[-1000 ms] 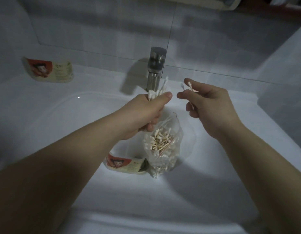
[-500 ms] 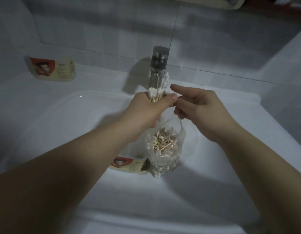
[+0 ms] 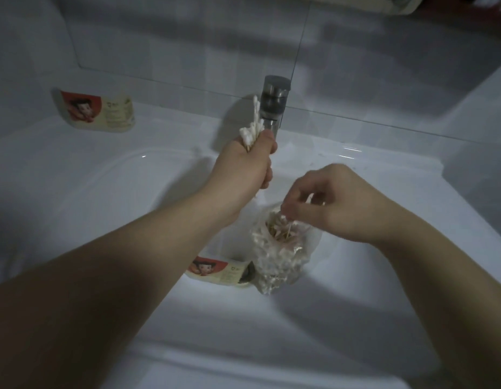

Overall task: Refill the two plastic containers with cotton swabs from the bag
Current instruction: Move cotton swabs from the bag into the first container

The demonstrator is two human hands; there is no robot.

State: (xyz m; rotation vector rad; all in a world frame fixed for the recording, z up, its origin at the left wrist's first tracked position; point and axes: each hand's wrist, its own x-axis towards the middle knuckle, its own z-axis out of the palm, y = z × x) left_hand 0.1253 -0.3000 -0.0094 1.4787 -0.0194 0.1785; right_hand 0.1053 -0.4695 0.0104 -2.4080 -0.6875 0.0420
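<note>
I see the clear bag [image 3: 283, 248] standing in the basin of the sink [image 3: 131, 192], in front of the tap [image 3: 273, 103] and a little to its right. Its mouth faces up, and it is packed with cotton swabs [image 3: 274, 234], white tips and pale sticks jumbled together. I cannot tell what is keeping it upright.

My right hand [image 3: 328, 203] is at the bag's mouth, in front and to the right of the tap. Its fingers are curled downward, and the thumb and forefinger pinch a swab or two at the opening. How many is too blurred for me to count.

My left hand [image 3: 243, 167] is raised just in front of the tap, closed in a fist around a bundle [image 3: 250, 130] of swabs. Their white tips stick up out of the fist, and one tip reaches higher than the rest, beside the tap's body.

One labelled container [image 3: 218, 272] lies on its side in the basin, in front of the tap, touching the bag's lower left side. A second container [image 3: 96, 112] with the same red and cream label lies on its side on the bench [image 3: 173, 127], well to the left of the tap by the tiled wall.
</note>
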